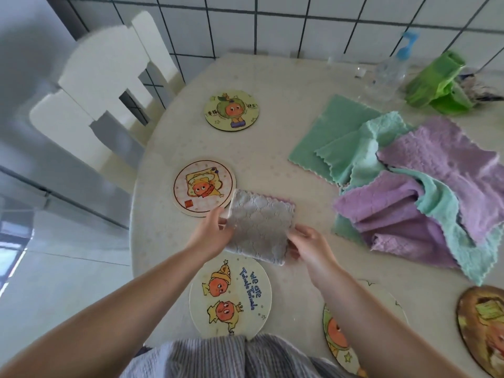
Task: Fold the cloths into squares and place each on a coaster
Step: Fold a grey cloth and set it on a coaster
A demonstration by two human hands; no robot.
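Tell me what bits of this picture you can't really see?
Head view only:
- Brown coaster: cut off by the right edge.
- Green-rimmed coaster: partly hidden by the right forearm.
- Bottle: blurred.
- Dark thing behind the green bag: too blurred to name.
- Grey cloth: its edges hidden under left hand and right hand.

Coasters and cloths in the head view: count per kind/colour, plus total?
Coasters: 5, the green-fruit coaster, the toast coaster, the "we are" coaster, and two cut off at the bottom right.
Grey cloth: 1, folded, held by left hand and right hand.
Pile cloths: green and purple, overlapping, count unclear.
Total: 6 countable.
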